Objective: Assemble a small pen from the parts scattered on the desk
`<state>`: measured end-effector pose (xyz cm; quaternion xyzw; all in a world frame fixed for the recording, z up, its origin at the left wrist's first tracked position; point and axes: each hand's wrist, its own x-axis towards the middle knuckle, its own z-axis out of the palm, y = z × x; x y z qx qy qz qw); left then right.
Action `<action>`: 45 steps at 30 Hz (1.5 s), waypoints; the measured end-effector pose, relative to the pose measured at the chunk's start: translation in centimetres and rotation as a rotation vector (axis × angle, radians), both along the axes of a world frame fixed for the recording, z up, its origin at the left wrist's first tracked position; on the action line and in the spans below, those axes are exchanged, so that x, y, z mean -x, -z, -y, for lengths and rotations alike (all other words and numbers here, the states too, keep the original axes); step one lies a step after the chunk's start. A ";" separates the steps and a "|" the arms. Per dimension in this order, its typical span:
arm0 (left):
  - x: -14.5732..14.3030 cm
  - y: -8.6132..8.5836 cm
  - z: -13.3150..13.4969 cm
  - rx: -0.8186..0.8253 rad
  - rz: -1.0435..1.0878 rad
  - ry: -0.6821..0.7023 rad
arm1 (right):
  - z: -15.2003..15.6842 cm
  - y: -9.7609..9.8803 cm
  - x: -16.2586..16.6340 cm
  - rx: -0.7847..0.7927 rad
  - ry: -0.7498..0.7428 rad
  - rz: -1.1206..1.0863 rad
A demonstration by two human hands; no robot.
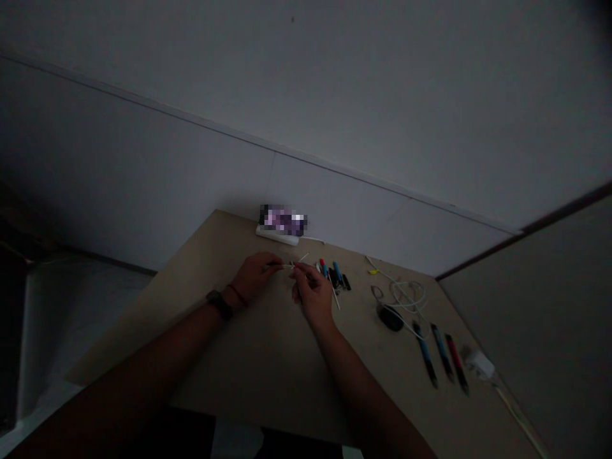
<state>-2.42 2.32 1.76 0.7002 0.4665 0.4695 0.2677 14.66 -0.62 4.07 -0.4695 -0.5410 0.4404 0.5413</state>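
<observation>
Over the middle of the table, my left hand (257, 273) pinches one end of a thin pale pen refill (287, 266). My right hand (313, 294) has its fingertips closed at the other end, so the two hands nearly meet. Whatever else the curled fingers cover is too dark to make out. Just past the right fingertips a thin white stick (304, 257) shows. Beside that hand lie loose pen parts, with a red piece (323, 266), a blue piece (337, 271) and a black piece (347, 282). Another white refill (336, 298) lies next to the right wrist.
A blurred-out screen (283, 220) leans above a white block (277, 236) by the wall. To the right are a coiled white cable (410, 297), a dark rounded object (390, 318), two blue pens (424, 354), a red pen (457, 362) and a white plug (482, 364).
</observation>
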 end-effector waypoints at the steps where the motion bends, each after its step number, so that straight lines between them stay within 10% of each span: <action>1: 0.1 0.1 -0.1 -0.010 -0.003 -0.014 | 0.0 0.0 0.0 0.003 0.000 -0.003; 31: 0.2 0.1 0.1 -0.283 -0.151 0.143 | -0.4 1.6 0.3 0.205 -0.148 0.035; 38: -0.6 -0.9 1.1 -0.279 0.075 0.113 | -0.2 1.7 0.6 0.210 -0.133 0.034; 45: -0.8 -1.5 0.7 0.087 0.695 0.048 | -0.2 1.7 0.8 0.238 -0.112 -0.047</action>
